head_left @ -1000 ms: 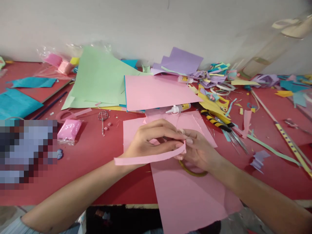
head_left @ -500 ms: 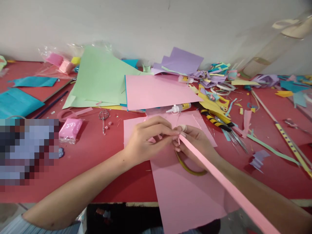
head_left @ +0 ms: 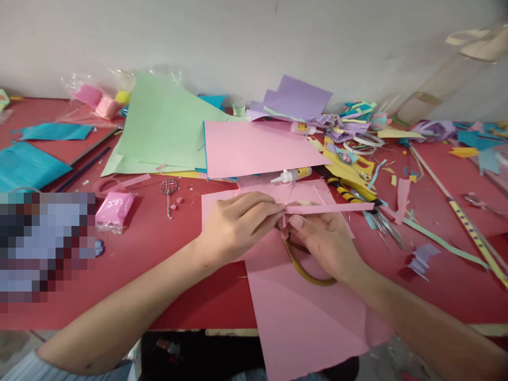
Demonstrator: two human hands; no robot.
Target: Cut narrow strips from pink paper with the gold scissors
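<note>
A narrow pink paper strip [head_left: 333, 208] is pinched at one end by my left hand [head_left: 242, 227], its fingers closed together. The strip's free length reaches to the right, above my right hand [head_left: 331, 241]. A thin olive-yellow hoop [head_left: 313, 279] curves below and between my hands, and my right hand's fingers are closed around its upper part, thumb near the strip. A short pink end hangs at the pinch point. Where strip and hoop meet is partly hidden by my fingers. Beneath both hands lies a large pink paper sheet [head_left: 313, 323], overhanging the table's front edge.
Behind my hands lie a pink sheet [head_left: 257, 148], a green sheet [head_left: 162, 127] and a glue bottle [head_left: 296, 174]. To the right are black-and-yellow scissors [head_left: 349, 193], paper scraps and a flute-like stick [head_left: 472, 233]. A pink clay packet [head_left: 116, 209] sits left on the red table [head_left: 166, 296].
The strip's free length has swung from lying down across my right forearm to pointing right above my hand. My right hand has turned slightly; my left stays nearly in place.
</note>
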